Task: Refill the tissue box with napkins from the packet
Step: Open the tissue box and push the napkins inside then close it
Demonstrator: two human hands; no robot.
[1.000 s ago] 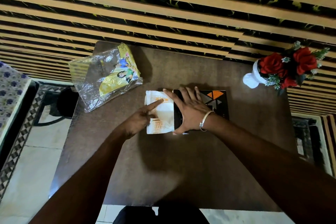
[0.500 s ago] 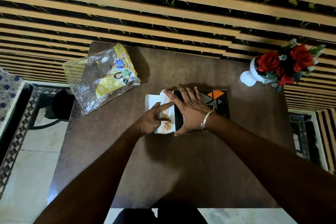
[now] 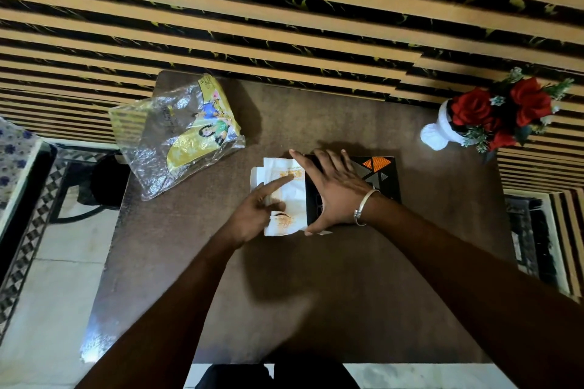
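Nearest, two bare forearms reach forward from the bottom of the view over a dark brown counter (image 3: 316, 294), and they meet at its middle. Just ahead of them, the left hand (image 3: 252, 215) lies on a stack of white napkins (image 3: 292, 193) printed with faint orange marks; its index finger is stretched out straight and presses on the top sheet, while the other fingers are curled in loosely and close on nothing that can be seen. Touching the right edge of that stack is the tissue box (image 3: 379, 174), black with orange and grey triangles, lying flat on the counter. The right hand (image 3: 335, 186) rests on the box with its palm down and its fingers spread wide and flat, the thumb hooked round the near left corner and the fingertips reaching the far left edge; it holds the box down rather than gripping it, and a silver bangle (image 3: 363, 205) circles its wrist. The napkins jut out to the left of the box, and whether their right edge is already inside it cannot be told, since the right hand covers that seam. Farther off and to the left of both hands, well apart from the stack, the packet (image 3: 180, 133) lies crumpled near the counter's far left corner, clear plastic with a yellow printed panel. Far to the right of the hands, a white vase (image 3: 437, 133) of red flowers (image 3: 499, 110) stands near the counter's far right corner.
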